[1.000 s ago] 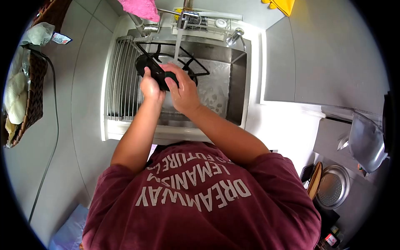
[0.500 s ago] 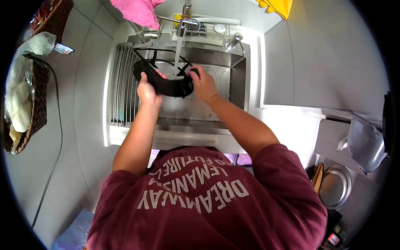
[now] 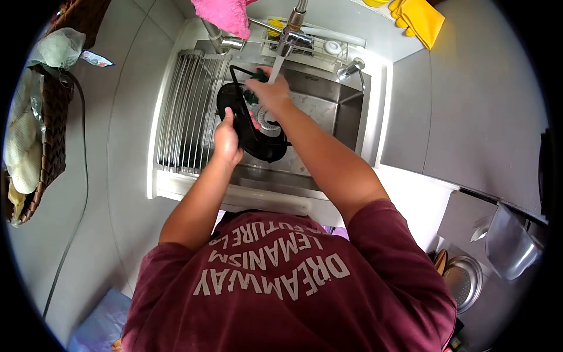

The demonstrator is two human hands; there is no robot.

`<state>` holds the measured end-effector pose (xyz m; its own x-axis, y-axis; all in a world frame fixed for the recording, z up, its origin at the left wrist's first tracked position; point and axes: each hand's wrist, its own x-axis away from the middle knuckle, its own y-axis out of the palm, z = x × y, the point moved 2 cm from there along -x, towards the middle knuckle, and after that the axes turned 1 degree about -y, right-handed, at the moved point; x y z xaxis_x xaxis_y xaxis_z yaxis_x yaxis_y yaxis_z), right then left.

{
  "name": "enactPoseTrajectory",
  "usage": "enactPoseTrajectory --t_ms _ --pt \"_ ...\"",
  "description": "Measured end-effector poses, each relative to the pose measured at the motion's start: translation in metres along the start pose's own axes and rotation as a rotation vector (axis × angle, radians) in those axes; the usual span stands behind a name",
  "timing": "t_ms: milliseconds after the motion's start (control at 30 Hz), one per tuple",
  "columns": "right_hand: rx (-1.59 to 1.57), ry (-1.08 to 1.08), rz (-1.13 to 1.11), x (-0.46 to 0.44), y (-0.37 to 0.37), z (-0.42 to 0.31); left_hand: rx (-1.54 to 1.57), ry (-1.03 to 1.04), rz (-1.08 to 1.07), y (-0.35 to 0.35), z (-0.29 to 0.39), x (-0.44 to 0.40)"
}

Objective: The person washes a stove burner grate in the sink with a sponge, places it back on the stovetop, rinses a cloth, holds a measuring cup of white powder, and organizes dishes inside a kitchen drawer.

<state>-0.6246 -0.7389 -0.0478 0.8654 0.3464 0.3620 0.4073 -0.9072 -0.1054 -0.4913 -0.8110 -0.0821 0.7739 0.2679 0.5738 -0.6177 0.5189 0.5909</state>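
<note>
A black stove grate [image 3: 234, 124], with a broad curved band and thin bars, is held tilted over the steel sink [image 3: 347, 120]. My left hand [image 3: 226, 141] grips the near left side of the band, thumb on top and fingertips showing through the inside. My right hand [image 3: 271, 92] is at the far part of the grate, closed around a dark green scouring pad [image 3: 258, 75] that is partly hidden by the fingers. Water [image 3: 277, 66] runs from the faucet [image 3: 291, 39] onto my right hand. The sink drain [image 3: 267, 120] shows behind the grate.
A roll-up drying rack [image 3: 185, 114] covers the sink's left side. Behind the faucet are a wire caddy [image 3: 352, 56] and a hanging pink cloth [image 3: 226, 16]. Yellow gloves [image 3: 419, 20] lie at back right. A woven basket [image 3: 54, 129] stands left.
My right hand has moved from the right end of the grate to its far side, under the water. The grate has turned in my left hand, its right end swinging nearer to me.
</note>
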Motion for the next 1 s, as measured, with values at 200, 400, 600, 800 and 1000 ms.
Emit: enactPoseTrajectory --t_ms 200,400,600,800,1000 --pt "0.040 -0.270 -0.165 0.004 -0.006 0.034 -0.117 -0.070 -0.099 0.010 0.006 0.013" --pt "0.407 -0.522 -0.263 0.010 -0.038 0.023 -0.052 -0.165 -0.218 0.013 0.004 0.020" --pt "0.443 -0.617 -0.314 0.039 -0.032 0.029 -0.106 -0.150 -0.194 0.006 0.001 0.021" --pt "0.487 -0.961 -0.336 0.040 -0.035 0.043 -0.183 -0.200 -0.208 -0.003 0.002 0.027" --pt "0.724 -0.782 -0.476 0.030 -0.039 0.035 -0.220 -0.225 -0.211 -0.004 0.000 0.032"
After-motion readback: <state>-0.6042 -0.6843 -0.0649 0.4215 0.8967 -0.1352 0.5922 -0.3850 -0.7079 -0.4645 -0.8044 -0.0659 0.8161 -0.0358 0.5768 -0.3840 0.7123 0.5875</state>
